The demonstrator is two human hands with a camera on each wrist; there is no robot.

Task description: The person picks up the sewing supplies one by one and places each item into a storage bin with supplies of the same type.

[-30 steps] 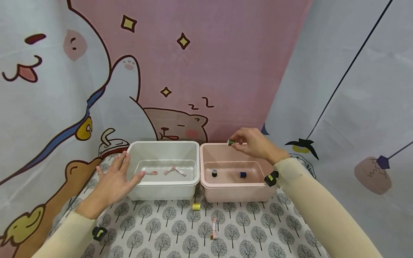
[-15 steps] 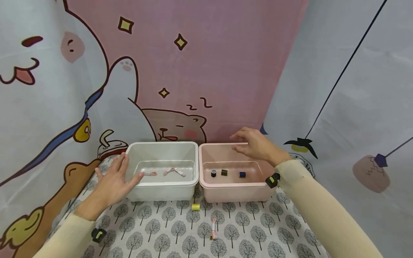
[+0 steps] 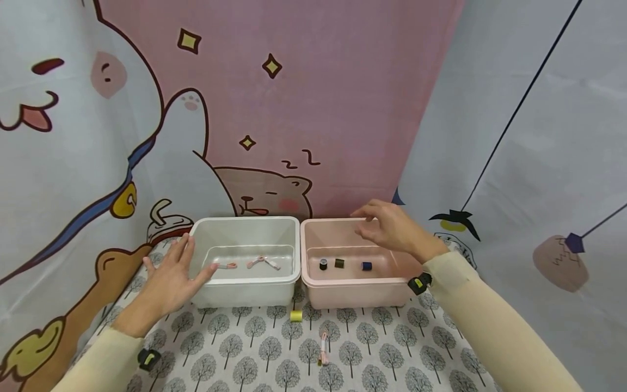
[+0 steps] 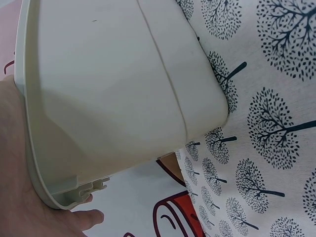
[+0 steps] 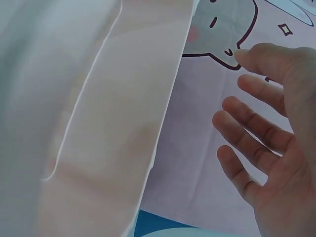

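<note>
Spools (image 3: 339, 263) are lying in the pink bin (image 3: 360, 295), the empty, relaxed right hand (image 3: 389, 227) hovering at their two o'clock; the spread left hand (image 3: 170, 276) is touching the white bin (image 3: 245, 294).

Cream sleeves (image 3: 499, 321) end near black wrist units (image 3: 425, 281) with seemingly yellow-green marks (image 3: 149, 359).

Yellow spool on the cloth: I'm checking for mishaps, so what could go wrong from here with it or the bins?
The yellow spool seems to lie on its side, so a brush might roll it away. The left hand is at the rim of the white bin; a careless push could shove it against the pink bin.
</note>
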